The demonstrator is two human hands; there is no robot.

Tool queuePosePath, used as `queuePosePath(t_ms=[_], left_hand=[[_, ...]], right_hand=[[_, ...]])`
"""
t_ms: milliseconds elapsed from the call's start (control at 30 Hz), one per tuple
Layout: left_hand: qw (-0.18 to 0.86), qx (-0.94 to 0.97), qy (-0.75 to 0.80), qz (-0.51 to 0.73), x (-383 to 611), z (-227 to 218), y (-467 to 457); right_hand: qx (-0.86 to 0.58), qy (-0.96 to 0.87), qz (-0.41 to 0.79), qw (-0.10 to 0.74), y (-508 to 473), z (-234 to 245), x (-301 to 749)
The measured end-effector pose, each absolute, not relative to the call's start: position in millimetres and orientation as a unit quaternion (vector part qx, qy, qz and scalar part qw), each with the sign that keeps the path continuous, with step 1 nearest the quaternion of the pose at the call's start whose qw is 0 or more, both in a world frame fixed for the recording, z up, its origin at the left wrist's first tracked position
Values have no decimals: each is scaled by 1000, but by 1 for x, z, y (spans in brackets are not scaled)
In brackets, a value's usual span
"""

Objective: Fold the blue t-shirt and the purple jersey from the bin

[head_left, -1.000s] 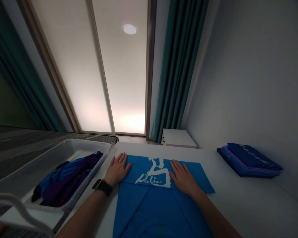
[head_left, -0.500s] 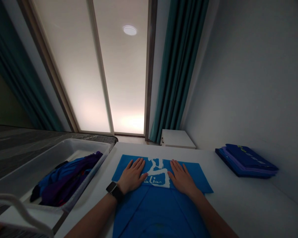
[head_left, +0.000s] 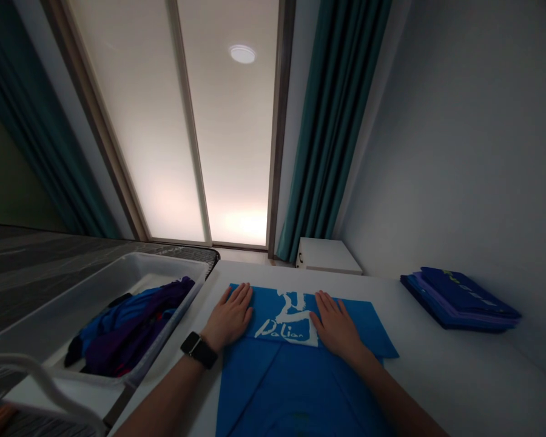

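Note:
A blue T-shirt lies on the white table, its far part folded over into a band with a white print that reads "Dalian". On the left end of that band rests my left hand, flat with the fingers out and a dark watch on the wrist. My right hand lies flat on the band just right of the print, fingers stretched. Neither hand grips the cloth. The near end of the shirt runs out of the bottom of the view.
At the right, by the wall, sits a stack of folded clothes in blue and purple. A clear plastic bin with crumpled clothes stands at the left. Beyond the table are a white cabinet and a teal curtain.
My left hand has slid left along the folded band, uncovering the start of the printed word. My right hand stays by the print. The whole view has shifted slightly.

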State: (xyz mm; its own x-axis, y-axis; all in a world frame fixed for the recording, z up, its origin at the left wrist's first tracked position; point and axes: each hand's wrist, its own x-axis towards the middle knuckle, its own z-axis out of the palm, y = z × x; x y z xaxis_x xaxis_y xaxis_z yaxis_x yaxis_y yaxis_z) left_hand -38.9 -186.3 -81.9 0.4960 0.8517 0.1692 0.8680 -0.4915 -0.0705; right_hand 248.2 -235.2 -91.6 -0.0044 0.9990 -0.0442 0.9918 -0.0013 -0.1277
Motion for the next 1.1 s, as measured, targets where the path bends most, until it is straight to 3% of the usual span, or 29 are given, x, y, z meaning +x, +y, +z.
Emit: queuePosePath(t_ms=[233, 433, 1100], left_hand=[[55, -883, -462, -57, -19, -87, -194], [48, -871, -485, -53, -21, -93, -191], [34, -873, -483, -62, -30, -105, -180]], right_hand=[[-609, -787, 25, 91, -215, -76, 159], [-618, -776, 89, 93, -203, -85, 123], [-682, -724, 95, 32, -238, -96, 289]])
